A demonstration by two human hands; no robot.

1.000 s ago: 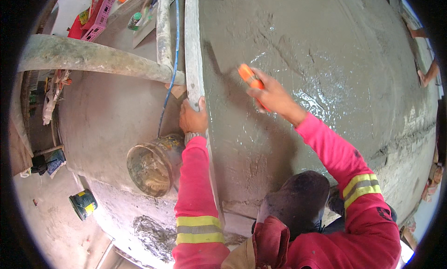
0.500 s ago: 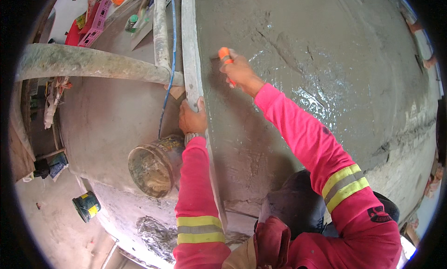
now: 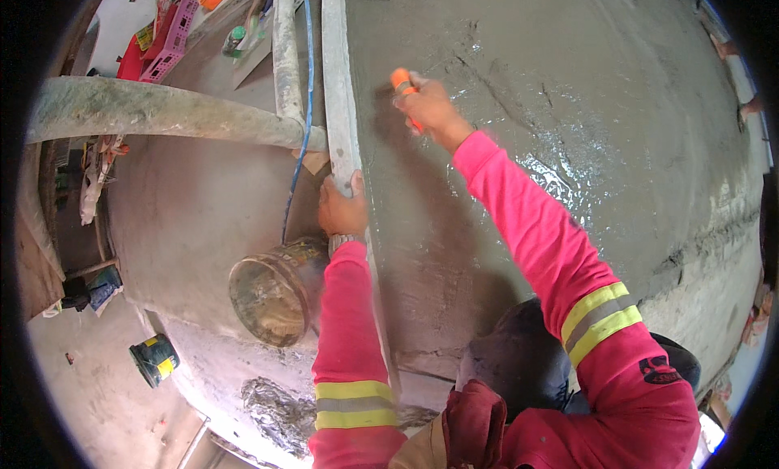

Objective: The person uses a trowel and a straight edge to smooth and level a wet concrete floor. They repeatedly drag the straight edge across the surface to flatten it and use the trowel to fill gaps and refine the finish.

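My right hand (image 3: 432, 110) is closed round the orange handle of a trowel (image 3: 401, 80); its blade cannot be made out against the grey surface. Below it spreads wet grey mortar (image 3: 584, 71), shiny with water near my right forearm and scored by a few rough marks. My left hand (image 3: 345, 208) grips a long, pale grey straight board (image 3: 337, 79) that runs along the left edge of the mortar. The thumb lies over the board's face. Just left of my left forearm, a mortar-stained bucket (image 3: 272, 300) lies with its mouth showing.
A thick mortar-crusted pole (image 3: 170, 114) crosses at the left and meets another upright pole (image 3: 286, 55). A blue hose (image 3: 307, 88) hangs down to the bucket. A dark green tub (image 3: 154, 360) sits lower left. A pink basket (image 3: 174, 40) stands upper left.
My right hand has moved slightly up and right with the trowel. The board, my left hand and the background appear shifted a little rightward together, and the left grip is unchanged.
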